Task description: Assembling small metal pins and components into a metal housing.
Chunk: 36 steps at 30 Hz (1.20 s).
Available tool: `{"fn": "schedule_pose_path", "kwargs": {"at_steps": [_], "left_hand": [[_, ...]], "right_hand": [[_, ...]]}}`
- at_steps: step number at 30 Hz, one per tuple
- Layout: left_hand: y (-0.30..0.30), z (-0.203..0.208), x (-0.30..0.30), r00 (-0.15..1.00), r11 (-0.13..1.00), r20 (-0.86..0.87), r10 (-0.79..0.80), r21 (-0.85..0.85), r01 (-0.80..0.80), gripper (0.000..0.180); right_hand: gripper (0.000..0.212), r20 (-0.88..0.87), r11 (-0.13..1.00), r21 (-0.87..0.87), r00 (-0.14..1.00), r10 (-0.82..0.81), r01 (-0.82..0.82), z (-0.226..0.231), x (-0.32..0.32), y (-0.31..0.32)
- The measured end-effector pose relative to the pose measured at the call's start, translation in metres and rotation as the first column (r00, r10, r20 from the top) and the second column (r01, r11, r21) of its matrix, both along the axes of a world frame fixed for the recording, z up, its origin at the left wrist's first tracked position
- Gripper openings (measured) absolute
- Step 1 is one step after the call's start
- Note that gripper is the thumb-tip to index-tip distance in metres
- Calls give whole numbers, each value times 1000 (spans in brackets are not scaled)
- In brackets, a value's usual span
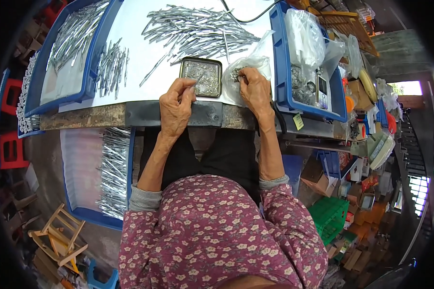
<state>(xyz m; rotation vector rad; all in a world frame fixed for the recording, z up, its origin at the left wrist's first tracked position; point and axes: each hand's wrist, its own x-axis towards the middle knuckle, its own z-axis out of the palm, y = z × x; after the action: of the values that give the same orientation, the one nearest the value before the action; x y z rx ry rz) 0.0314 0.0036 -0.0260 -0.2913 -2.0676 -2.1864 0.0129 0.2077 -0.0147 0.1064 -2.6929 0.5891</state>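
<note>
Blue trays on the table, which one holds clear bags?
The right tray, beside the right hand, holds the clear bags; the left tray holds metal rods.

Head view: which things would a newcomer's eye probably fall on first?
The heap of silvery rods, at the far middle of the white table, probably draws the eye first. Nearer, the left hand seems to pinch a thin piece over a square tin, while the right hand is at a clear bag. The flowered shirt fills the lower middle.

White-topped workbench [134, 55], metal rods [197, 31], tin [220, 79], plastic bag [232, 89], blue trays [88, 82]
</note>
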Motion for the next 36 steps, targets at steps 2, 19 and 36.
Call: {"fn": "schedule_pose_path", "kwargs": {"at_steps": [2,19,36], "left_hand": [[-1,2,0,1000,1000,-2,-1,-2,1,12],[-5,5,5,1000,1000,6,-11,14,11,11],[6,26,6,949,854,198,-247,508,116,9]], "right_hand": [[9,-9,1000,-4,1000,10,-10,1,-2,-3],[11,30,973,190,992,125,-129,-8,-8,2],[6,-9,613,-779,980,197,-130,32,30,-61]]}}
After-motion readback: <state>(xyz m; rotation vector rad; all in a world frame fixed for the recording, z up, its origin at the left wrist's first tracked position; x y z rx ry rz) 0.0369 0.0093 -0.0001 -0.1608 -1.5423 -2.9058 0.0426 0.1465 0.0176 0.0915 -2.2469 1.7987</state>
